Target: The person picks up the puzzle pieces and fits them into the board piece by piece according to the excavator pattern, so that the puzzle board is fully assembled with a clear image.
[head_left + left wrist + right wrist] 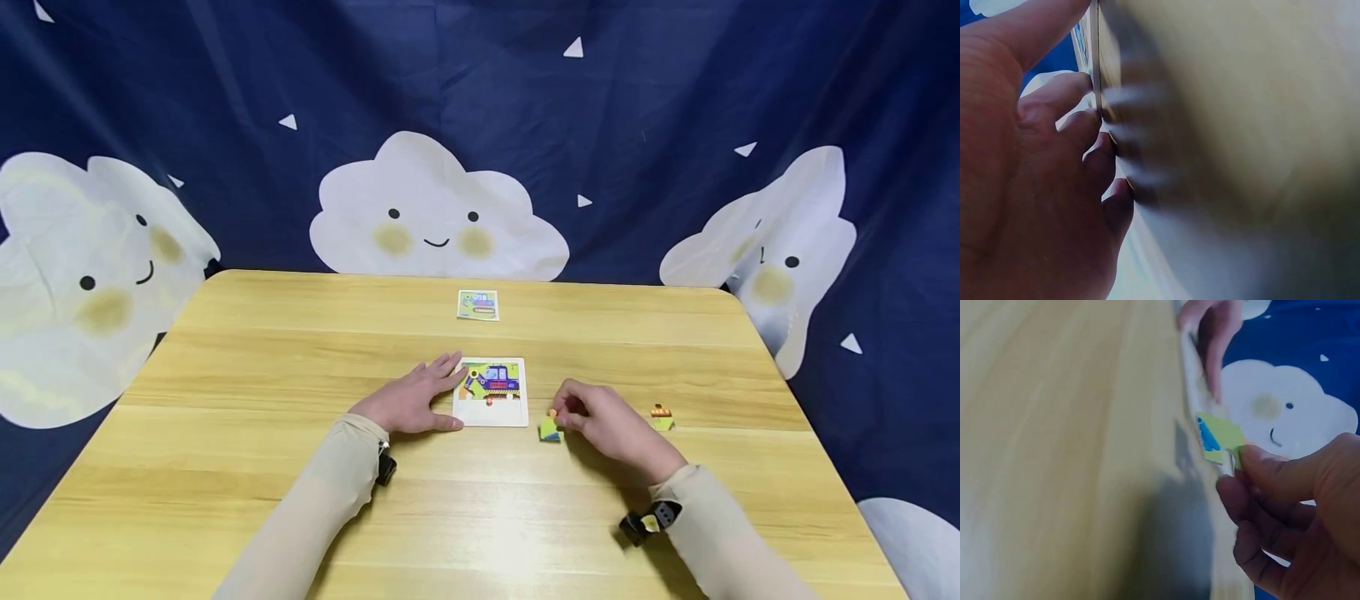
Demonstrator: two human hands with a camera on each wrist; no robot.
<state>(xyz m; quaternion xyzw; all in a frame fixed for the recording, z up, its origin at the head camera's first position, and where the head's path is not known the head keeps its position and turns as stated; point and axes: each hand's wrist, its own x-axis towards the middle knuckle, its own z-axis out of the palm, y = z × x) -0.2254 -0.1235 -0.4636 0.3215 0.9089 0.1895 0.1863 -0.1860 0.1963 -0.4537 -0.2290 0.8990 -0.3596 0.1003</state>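
Observation:
A white-framed jigsaw puzzle point(491, 414) lies mid-table, its upper part filled with a blue vehicle picture and its lower part bare white. My left hand point(415, 398) rests at its left edge, fingers spread and touching the frame; the left wrist view shows those fingers from the side. Just right of the frame, my right hand point(600, 417) pinches a green and blue puzzle piece point(1219, 434) between thumb and fingers. In the head view this piece point(550, 430) is held close over the table.
More puzzle pieces point(662, 417), green and orange, lie to the right of my right hand. A small picture card point(477, 305) of a similar vehicle lies near the far edge of the wooden table point(300, 333). A dark blue curtain with clouds point(438, 208) hangs behind.

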